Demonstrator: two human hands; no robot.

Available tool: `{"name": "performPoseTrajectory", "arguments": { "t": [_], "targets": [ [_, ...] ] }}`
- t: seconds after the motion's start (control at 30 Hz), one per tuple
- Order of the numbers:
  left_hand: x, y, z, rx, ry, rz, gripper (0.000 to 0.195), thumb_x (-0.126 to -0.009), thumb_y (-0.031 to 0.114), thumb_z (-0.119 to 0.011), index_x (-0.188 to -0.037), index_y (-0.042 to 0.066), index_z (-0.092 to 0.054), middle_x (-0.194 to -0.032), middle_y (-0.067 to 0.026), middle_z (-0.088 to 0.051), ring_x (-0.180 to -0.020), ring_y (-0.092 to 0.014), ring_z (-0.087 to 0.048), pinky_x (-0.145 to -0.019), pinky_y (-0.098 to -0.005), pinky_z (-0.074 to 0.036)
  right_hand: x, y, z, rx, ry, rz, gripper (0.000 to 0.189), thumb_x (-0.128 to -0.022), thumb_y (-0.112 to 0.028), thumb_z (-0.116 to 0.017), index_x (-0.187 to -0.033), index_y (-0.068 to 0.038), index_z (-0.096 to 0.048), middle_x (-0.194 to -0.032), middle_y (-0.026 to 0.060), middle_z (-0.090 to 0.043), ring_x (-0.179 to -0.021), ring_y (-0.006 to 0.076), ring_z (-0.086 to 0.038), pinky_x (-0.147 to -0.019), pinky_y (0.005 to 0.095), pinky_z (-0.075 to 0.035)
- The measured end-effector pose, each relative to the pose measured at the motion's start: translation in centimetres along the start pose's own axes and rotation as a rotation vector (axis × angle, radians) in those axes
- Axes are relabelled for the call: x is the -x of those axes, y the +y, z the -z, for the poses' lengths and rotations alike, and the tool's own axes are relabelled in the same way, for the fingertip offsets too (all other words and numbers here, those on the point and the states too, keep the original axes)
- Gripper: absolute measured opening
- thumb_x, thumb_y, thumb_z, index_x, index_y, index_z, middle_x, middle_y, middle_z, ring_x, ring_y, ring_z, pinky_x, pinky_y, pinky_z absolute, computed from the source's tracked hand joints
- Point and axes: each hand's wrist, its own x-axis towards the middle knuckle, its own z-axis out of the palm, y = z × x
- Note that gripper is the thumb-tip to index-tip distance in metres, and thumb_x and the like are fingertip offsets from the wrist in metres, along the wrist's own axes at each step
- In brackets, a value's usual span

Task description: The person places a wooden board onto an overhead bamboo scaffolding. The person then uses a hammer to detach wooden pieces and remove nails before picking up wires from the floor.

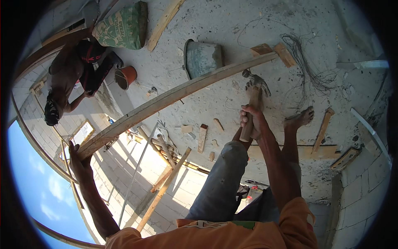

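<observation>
My left hand (81, 168) grips the near end of a long wooden batten (180, 91). The batten slants across the view, its far end by a short wood block (285, 55) on the floor. A thin nail (182, 101) seems to stick out of its lower side. Around the wooden handle of a claw hammer (255, 96) my right hand (255, 119) is closed. The hammer's metal head is just below the batten's far part, in front of my foot. Whether the head touches the batten, I cannot tell.
A mortar-stained bucket (203, 57) lies tipped behind the batten. Loose tie wire (303, 68) is tangled at the right. Wood offcuts (202, 138) are scattered on the concrete floor. Another person (70, 67) crouches at the left, near an orange bucket (126, 77) and a green sack (124, 28).
</observation>
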Motion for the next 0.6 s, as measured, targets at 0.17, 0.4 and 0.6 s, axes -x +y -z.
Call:
{"name": "performPoseTrajectory", "arguments": {
  "t": [0.17,0.4,0.6],
  "targets": [
    [5.3,2.4,-2.3,0.099,0.136,0.159,0.057,-0.094,0.044,-0.061,-0.143,0.017,-0.047,-0.129,-0.0197,-0.045,-0.115,-0.031,-0.052,-0.089,-0.0433,-0.053,0.7,3.0,-4.9,-0.252,0.154,0.174,0.050,-0.085,-0.012,-0.060,-0.123,0.011,-0.036,-0.120,0.0235,-0.053,-0.112,0.0331,-0.060,-0.100,0.0426,-0.051],
    [11.3,0.4,-1.3,0.145,0.145,0.184,0.050,-0.099,0.036,-0.052,-0.138,0.005,-0.048,-0.136,-0.0117,-0.045,-0.120,-0.027,-0.050,-0.088,-0.0434,-0.054,-2.7,5.2,-8.4,-0.641,-0.005,0.291,0.054,-0.086,-0.018,-0.056,-0.129,0.007,-0.035,-0.138,0.0280,-0.041,-0.130,0.0414,-0.046,-0.112,0.0567,-0.035],
    [16.1,-7.3,1.6,-0.769,-0.271,-0.522,0.052,-0.095,0.005,-0.055,-0.143,-0.002,-0.036,-0.139,-0.0254,-0.041,-0.124,-0.036,-0.048,-0.090,-0.0449,-0.054,-4.7,5.6,-8.2,-0.823,-0.282,0.323,0.038,-0.089,-0.025,-0.055,-0.117,0.000,-0.052,-0.110,0.0216,-0.060,-0.103,0.0350,-0.061,-0.098,0.0510,-0.045]
  ]
}}
